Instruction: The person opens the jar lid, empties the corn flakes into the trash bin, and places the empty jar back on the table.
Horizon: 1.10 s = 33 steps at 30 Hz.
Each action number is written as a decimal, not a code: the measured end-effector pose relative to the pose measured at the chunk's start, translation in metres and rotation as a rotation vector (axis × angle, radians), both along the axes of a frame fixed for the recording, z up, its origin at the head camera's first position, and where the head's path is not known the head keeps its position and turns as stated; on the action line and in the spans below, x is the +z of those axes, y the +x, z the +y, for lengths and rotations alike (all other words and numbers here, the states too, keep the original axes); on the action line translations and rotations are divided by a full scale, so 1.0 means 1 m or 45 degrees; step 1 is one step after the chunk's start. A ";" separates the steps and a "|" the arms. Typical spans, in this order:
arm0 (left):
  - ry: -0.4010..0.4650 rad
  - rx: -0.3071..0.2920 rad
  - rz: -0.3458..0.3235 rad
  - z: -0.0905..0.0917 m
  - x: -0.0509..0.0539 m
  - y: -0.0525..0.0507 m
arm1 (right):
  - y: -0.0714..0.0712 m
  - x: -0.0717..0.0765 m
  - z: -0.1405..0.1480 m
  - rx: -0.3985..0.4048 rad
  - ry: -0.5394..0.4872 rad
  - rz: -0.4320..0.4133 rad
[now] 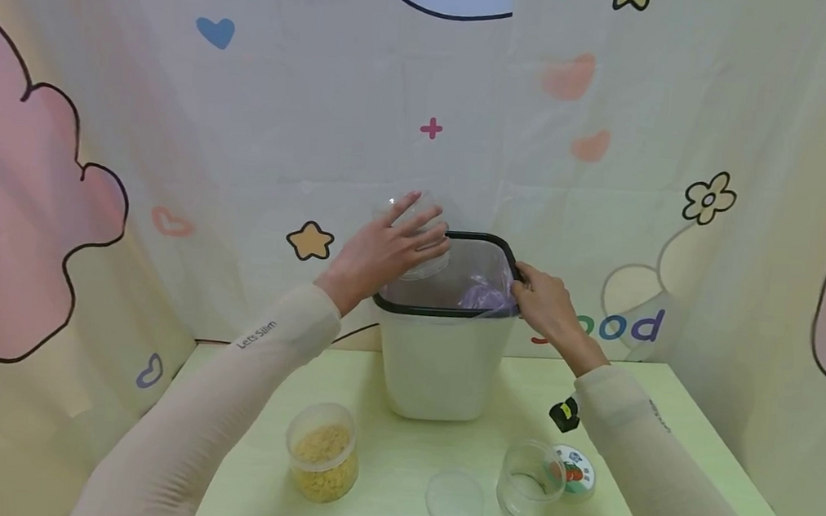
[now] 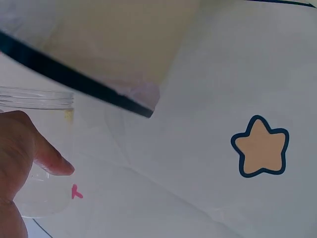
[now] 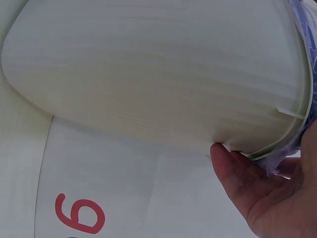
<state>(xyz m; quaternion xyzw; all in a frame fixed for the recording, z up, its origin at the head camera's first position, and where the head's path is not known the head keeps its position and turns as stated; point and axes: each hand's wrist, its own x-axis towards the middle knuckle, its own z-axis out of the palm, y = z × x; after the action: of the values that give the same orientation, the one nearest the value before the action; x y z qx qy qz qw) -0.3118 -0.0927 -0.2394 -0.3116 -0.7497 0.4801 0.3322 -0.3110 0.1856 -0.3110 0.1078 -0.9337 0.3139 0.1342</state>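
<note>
A transparent plastic jar (image 2: 49,183) is in my left hand (image 1: 388,248), whose fingers and thumb wrap its side. It is tipped with its threaded mouth down over the back left of a white bin (image 1: 440,367). A few yellow crumbs cling inside near the mouth. My right hand (image 1: 545,298) grips the bin's black rim (image 1: 509,258) at the right, with the thumb and fingertips on opposite sides of the edge. Inside the bin lies a crumpled purple plastic liner (image 1: 483,295). The liner's edge also shows under the right hand in the right wrist view.
On the pale green table (image 1: 397,445), a tub of yellow flakes (image 1: 324,463) stands front left. A translucent lid (image 1: 454,501), an uncovered transparent jar (image 1: 528,497) and a printed round lid (image 1: 574,473) lie to its right. Behind them sits a small black object (image 1: 565,415). A patterned curtain (image 1: 284,132) hangs behind.
</note>
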 end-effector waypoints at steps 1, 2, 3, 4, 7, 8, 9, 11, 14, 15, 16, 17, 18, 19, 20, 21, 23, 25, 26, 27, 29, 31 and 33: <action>-0.017 0.003 -0.011 0.000 -0.002 0.000 | 0.000 0.000 0.000 0.000 -0.002 0.000; -0.030 0.002 -0.019 0.000 -0.004 0.000 | 0.000 0.000 0.000 0.000 -0.005 -0.001; -0.041 0.005 -0.023 0.000 -0.005 0.000 | 0.000 0.001 0.000 0.001 -0.007 -0.004; -0.044 0.006 -0.023 0.000 -0.007 0.000 | 0.000 0.001 0.000 0.000 -0.007 -0.006; -0.040 0.006 -0.002 0.000 -0.009 0.000 | 0.000 0.001 0.001 -0.003 -0.007 -0.010; -0.035 0.004 0.002 0.000 -0.008 0.001 | 0.000 0.001 0.000 -0.004 -0.006 -0.009; -0.032 0.006 0.003 -0.001 -0.008 0.001 | 0.000 0.002 0.000 -0.004 -0.006 -0.008; -0.023 0.008 0.000 -0.001 -0.007 0.001 | 0.000 0.002 0.000 -0.005 -0.007 -0.007; -0.001 0.008 -0.007 -0.001 -0.006 0.002 | 0.000 0.002 0.000 -0.003 -0.010 -0.007; 0.009 0.006 -0.011 -0.002 -0.006 0.002 | 0.000 0.002 0.000 0.000 -0.012 -0.010; 0.020 0.002 -0.015 -0.002 -0.006 0.002 | 0.000 0.002 0.000 0.002 -0.012 -0.014; 0.034 -0.003 -0.020 -0.002 -0.006 0.003 | 0.001 0.002 0.000 0.003 -0.012 -0.018; 0.046 -0.007 -0.022 -0.003 -0.006 0.003 | 0.001 0.002 0.000 0.004 -0.013 -0.022; 0.061 -0.014 -0.026 -0.003 -0.006 0.004 | 0.001 0.002 0.000 0.007 -0.014 -0.028; 0.075 -0.017 -0.029 -0.004 -0.006 0.004 | 0.002 0.002 0.000 0.009 -0.014 -0.031; 0.088 -0.019 -0.029 -0.004 -0.006 0.005 | 0.002 0.002 0.000 0.011 -0.015 -0.034; 0.114 -0.016 -0.030 -0.005 -0.006 0.006 | 0.002 0.002 0.000 0.017 -0.014 -0.032; 0.143 -0.010 -0.031 -0.006 -0.006 0.006 | 0.003 0.003 0.001 0.018 -0.013 -0.028; 0.159 -0.006 -0.035 -0.006 -0.005 0.007 | 0.003 0.003 0.001 0.017 -0.014 -0.025; 0.178 -0.009 -0.040 -0.007 -0.005 0.007 | 0.003 0.003 0.001 0.018 -0.014 -0.023; 0.213 -0.011 -0.054 -0.007 -0.004 0.008 | 0.004 0.003 0.001 0.017 -0.006 -0.016; 0.239 -0.014 -0.055 -0.007 -0.004 0.008 | 0.004 0.004 0.001 0.019 0.000 -0.008; 0.261 -0.016 -0.053 -0.008 -0.003 0.009 | 0.004 0.004 0.001 0.019 0.013 0.007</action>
<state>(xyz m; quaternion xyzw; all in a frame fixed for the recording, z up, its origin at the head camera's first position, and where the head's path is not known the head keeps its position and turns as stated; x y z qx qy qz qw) -0.3024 -0.1008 -0.2420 -0.2907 -0.7997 0.3923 0.3495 -0.3068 0.1868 -0.3066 0.1162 -0.9341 0.3098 0.1341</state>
